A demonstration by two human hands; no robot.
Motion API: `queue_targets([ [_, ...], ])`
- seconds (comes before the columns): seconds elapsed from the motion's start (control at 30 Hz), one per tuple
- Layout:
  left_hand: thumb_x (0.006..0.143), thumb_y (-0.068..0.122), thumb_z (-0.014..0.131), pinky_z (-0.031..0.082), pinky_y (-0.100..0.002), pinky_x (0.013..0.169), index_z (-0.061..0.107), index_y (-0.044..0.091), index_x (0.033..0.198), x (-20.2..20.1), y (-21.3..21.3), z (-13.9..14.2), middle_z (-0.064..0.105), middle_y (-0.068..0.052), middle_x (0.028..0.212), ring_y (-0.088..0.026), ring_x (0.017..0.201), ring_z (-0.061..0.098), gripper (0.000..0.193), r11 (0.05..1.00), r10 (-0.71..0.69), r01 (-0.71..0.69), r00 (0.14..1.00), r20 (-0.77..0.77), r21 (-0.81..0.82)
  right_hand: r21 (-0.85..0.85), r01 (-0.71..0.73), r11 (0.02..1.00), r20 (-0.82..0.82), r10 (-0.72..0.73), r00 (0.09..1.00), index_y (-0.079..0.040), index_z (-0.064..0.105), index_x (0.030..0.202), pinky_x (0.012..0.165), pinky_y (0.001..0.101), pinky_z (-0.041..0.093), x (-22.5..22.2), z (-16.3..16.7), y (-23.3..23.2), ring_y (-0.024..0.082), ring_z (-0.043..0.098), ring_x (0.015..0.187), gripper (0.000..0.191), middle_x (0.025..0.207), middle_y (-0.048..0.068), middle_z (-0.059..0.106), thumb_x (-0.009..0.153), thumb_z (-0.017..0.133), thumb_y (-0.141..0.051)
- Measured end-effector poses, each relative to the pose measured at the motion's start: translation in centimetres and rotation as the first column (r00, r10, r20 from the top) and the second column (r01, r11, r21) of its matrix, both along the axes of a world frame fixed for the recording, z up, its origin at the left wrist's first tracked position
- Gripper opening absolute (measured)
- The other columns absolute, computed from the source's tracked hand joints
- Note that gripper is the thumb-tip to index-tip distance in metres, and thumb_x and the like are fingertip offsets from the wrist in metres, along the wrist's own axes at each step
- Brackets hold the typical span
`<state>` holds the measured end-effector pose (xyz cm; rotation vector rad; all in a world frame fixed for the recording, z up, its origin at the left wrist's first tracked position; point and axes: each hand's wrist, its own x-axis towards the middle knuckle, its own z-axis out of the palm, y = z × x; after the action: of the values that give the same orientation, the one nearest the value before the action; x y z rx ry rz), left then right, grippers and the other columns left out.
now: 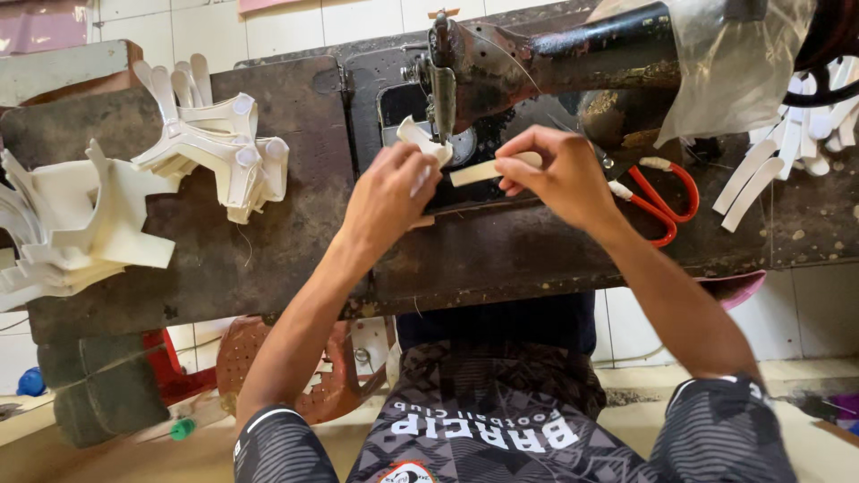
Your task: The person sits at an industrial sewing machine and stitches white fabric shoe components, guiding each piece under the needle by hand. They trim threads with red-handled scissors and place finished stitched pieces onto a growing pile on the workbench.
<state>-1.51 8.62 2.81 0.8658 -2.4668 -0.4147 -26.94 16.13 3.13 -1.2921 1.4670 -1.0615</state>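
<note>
Under the needle of the old sewing machine (537, 54), the left hand (389, 192) and right hand (559, 170) each pinch closed on the white strip (479, 170), seemingly light, thin and bendable, best held near its ends.

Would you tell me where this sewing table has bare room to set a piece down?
Bare wood lies between the white cut pieces and the left hand, and along the table's front edge. It is crowded at the needle, around the red scissors, and by the strips far right.
</note>
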Motion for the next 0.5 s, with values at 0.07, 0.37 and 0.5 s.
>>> queue_targets([
  [0.07,0.092,0.013,0.076,0.054,-0.04,0.091,0.07,0.002,0.106,0.0,0.2,-0.6,0.064,-0.013,0.109,-0.033,0.104,0.064,0.019,0.998,-0.035,0.033,0.999,-0.033,-0.057,-0.004,0.002,1.0,0.087,-0.002,0.996,0.003,0.072,0.1,0.064,0.0251,0.06,0.1,-0.8,-1.6,0.01,0.072,0.074,0.014,0.087,0.007,0.074,0.096,0.074,-0.011],
  [0.37,0.094,0.007,0.074,0.055,-0.039,0.099,0.067,-0.002,0.107,0.0,0.4,-2.4,0.066,-0.013,0.115,-0.031,0.115,0.067,0.017,0.989,-0.056,0.039,0.991,-0.123,-0.141,0.038,0.063,0.997,-0.008,-0.062,0.998,0.006,0.075,0.099,0.056,0.025,0.06,1.4,-2.4,-4.9,0.009,0.071,0.067,0.02,0.084,0.008,0.076,0.093,0.076,-0.013],
  [0.5,0.094,0.008,0.074,0.055,-0.038,0.102,0.067,-0.001,0.109,0.1,0.1,-3.0,0.068,-0.014,0.12,-0.031,0.12,0.066,0.019,0.98,-0.058,0.038,0.993,-0.098,-0.195,0.076,0.059,0.995,-0.019,-0.058,0.998,0.007,0.076,0.1,0.055,0.0249,0.06,1.5,-2.0,-5.1,0.009,0.071,0.065,0.021,0.081,0.009,0.076,0.093,0.077,-0.013],
])
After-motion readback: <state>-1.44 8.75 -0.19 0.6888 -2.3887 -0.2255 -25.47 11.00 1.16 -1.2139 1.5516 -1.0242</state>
